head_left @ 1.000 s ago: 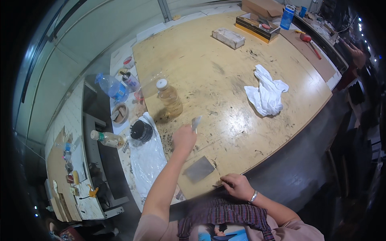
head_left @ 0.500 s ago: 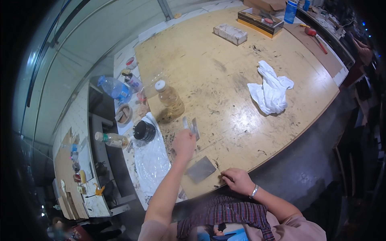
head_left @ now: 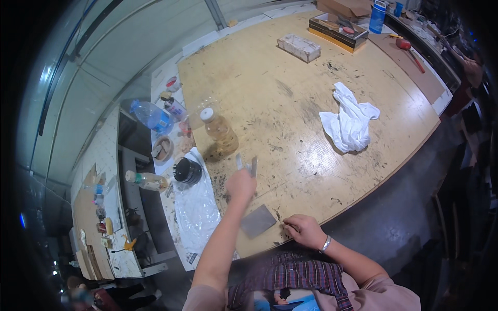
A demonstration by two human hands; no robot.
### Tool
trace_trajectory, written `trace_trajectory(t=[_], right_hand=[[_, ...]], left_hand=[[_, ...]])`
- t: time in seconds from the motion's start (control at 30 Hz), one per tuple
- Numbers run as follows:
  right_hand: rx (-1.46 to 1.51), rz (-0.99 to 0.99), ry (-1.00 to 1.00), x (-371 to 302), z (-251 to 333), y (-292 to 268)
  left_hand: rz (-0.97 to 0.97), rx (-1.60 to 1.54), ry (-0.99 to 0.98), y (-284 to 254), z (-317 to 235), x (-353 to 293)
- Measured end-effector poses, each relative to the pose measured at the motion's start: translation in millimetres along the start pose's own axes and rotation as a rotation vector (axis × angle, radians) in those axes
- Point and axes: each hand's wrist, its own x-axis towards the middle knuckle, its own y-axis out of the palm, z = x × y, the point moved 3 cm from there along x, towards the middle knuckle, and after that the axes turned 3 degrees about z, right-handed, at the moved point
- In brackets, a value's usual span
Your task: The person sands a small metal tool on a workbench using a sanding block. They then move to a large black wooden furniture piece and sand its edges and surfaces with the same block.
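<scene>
My left hand (head_left: 241, 185) is closed around a thin metal scraper blade (head_left: 254, 167) that sticks out beyond the fingers, tilted over the table. Just left of it another narrow metal strip (head_left: 239, 160) shows; whether it is also gripped I cannot tell. Between my hands a grey rectangular metal plate (head_left: 258, 221) lies flat near the table's front edge. My right hand (head_left: 305, 231), a bracelet at its wrist, rests by that edge with its fingers curled together; what they hold, if anything, is hidden. Beyond my left hand stands a white-capped bottle (head_left: 222, 133) of brownish liquid.
On the stained wooden table (head_left: 290, 129) lie a crumpled white cloth (head_left: 350, 122), a pale block (head_left: 299, 47) and an open box (head_left: 338, 33). At the left are a black pot (head_left: 187, 170), plastic sheet (head_left: 198, 210), blue bottle (head_left: 151, 116) and bowl (head_left: 162, 149).
The blade in my left hand has turned and now shows narrower. My left hand has shifted slightly. My right hand stays near the table edge, and the whole view has moved a little.
</scene>
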Motion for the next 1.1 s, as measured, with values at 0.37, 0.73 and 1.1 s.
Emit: trace_trajectory(t=[0.37,0.73,1.1], right_hand=[[0.053,0.041,0.013,1,-10,-3],[1.042,-0.137,0.519,46,-30,-30],[1.155,-0.172,0.552,45,-28,-38]], left_hand=[[-0.044,-0.149,-0.097,0,-15,-8],[0.371,-1.456,0.016,13,-46,-93],[0.384,-1.274,0.052,13,-58,-122]])
